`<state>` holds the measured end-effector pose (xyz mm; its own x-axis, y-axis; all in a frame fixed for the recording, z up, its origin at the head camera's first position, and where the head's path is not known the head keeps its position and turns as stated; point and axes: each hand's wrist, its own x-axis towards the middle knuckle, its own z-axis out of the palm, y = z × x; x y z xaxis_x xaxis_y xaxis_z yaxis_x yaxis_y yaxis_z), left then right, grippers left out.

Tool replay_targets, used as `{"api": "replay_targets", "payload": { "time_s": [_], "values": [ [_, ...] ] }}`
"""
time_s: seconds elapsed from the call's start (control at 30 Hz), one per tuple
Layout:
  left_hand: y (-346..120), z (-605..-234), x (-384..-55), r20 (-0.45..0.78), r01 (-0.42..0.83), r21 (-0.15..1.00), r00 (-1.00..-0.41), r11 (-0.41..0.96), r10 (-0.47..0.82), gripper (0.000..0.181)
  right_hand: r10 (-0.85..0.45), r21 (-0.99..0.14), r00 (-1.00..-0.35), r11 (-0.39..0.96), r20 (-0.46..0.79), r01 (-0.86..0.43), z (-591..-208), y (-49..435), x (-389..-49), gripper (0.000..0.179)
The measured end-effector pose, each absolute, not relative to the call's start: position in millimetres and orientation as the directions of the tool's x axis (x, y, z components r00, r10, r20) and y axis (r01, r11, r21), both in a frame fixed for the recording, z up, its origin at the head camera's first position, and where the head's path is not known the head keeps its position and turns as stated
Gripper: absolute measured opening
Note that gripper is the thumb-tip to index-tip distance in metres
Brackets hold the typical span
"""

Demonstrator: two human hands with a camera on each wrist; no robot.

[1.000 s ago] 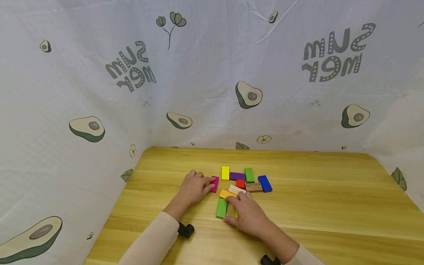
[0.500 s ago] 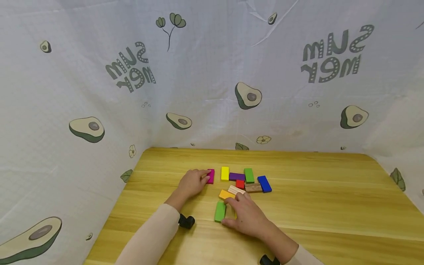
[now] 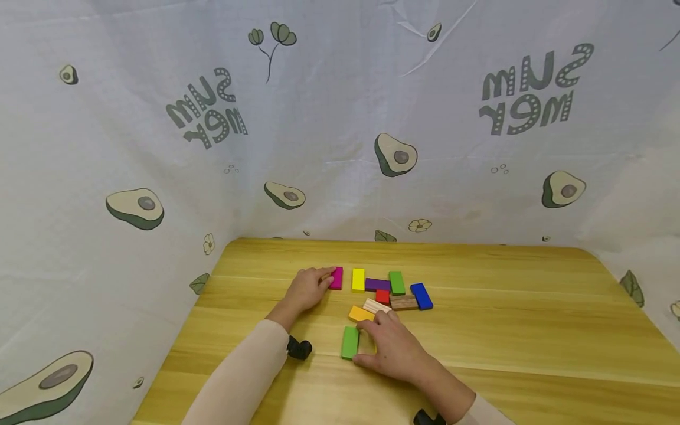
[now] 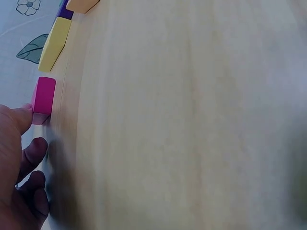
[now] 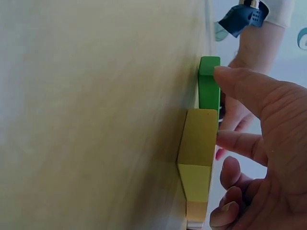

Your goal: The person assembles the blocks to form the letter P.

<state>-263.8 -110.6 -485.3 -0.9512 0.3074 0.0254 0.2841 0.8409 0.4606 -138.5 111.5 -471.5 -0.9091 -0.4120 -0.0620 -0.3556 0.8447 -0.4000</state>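
My left hand (image 3: 307,289) holds the magenta block (image 3: 337,278) at the left of the loose group, thumb and index finger on it. In the left wrist view a fingertip rests against that magenta block (image 4: 44,96), the other fingers loosely bent. With thumb near one end and index finger near the other, my right hand (image 3: 395,348) holds the nearest green block (image 3: 349,343). Beside it a yellow block (image 5: 197,136) stands close to the fingers, mostly hidden under the hand in the head view. An orange block (image 3: 360,313) lies just beyond.
Further back lie another yellow block (image 3: 358,280), a purple block (image 3: 378,284), another green block (image 3: 396,283), a red block (image 3: 382,296), a brown block (image 3: 404,302), a blue block (image 3: 422,296) and a pale wood block (image 3: 376,306). A printed curtain (image 3: 329,118) surrounds the wooden table (image 3: 504,330).
My left hand has moved the magenta block left and away from me, apart from the back yellow block. The right hand has shifted the near green block slightly left and toward me, off the orange block.
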Motion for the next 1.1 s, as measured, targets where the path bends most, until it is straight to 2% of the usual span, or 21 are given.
{"api": "replay_targets", "payload": {
  "time_s": [0.33, 0.6, 1.1],
  "values": [
    [-107.3, -484.2, -280.4, 0.024, 0.290, 0.431, -0.950, 0.855, 0.310, 0.038, -0.444, -0.427, -0.893, 0.824, -0.076, -0.373, -471.3, 107.4, -138.9, 0.060],
    [-105.3, -486.2, -289.5, -0.037, 0.207, 0.527, -0.963, 0.824, 0.266, 0.038, -0.453, -0.430, -0.887, 0.822, -0.094, -0.374, -468.2, 104.8, -137.5, 0.062],
    [-108.8, -490.4, -296.5, -0.083, 0.137, 0.605, -0.969, 0.784, 0.234, 0.038, -0.513, -0.426, -0.855, 0.792, -0.077, -0.437, -469.8, 102.4, -142.9, 0.063]
  ]
}}
